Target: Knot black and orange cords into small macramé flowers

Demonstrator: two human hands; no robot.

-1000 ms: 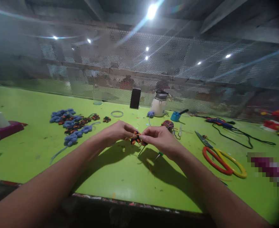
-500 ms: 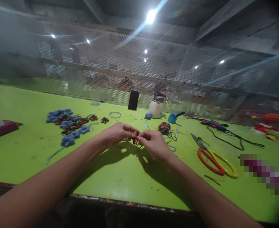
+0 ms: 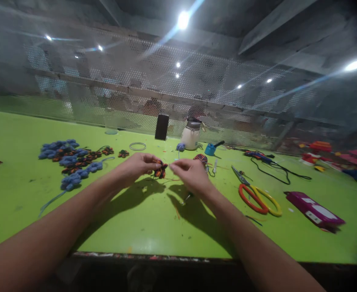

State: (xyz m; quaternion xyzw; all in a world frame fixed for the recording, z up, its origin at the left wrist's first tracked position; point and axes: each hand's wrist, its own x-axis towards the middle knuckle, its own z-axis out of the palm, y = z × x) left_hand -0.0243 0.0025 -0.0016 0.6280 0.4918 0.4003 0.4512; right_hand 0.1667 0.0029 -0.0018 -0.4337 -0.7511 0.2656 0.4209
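My left hand [image 3: 137,168] pinches a small dark crocheted flower [image 3: 160,172] with orange flecks between thumb and fingertips, above the table. Just to its right is my right hand [image 3: 193,173], thumb and fingers pressed together close to the flower's edge. What those fingers hold is too small to make out. Below the right palm a thin tool [image 3: 187,198] with a metal tip shows, mostly hidden. Behind the right hand lies a ball of multicoloured yarn [image 3: 201,158], partly covered by it.
Blue crocheted pieces [image 3: 72,178] and dark-orange flowers [image 3: 107,151] lie at left. Scissors [image 3: 253,194] and a purple box-like device [image 3: 315,209] lie at right. Toward the back stand a phone [image 3: 162,127], a pale jug [image 3: 190,136] and a blue pot [image 3: 210,149]. A ring [image 3: 137,146] lies nearby.
The view has swung right, so things sit further left and the purple device shows clearly. The flower has turned and shows more of its petals. My right fingertips have drawn slightly away from it.
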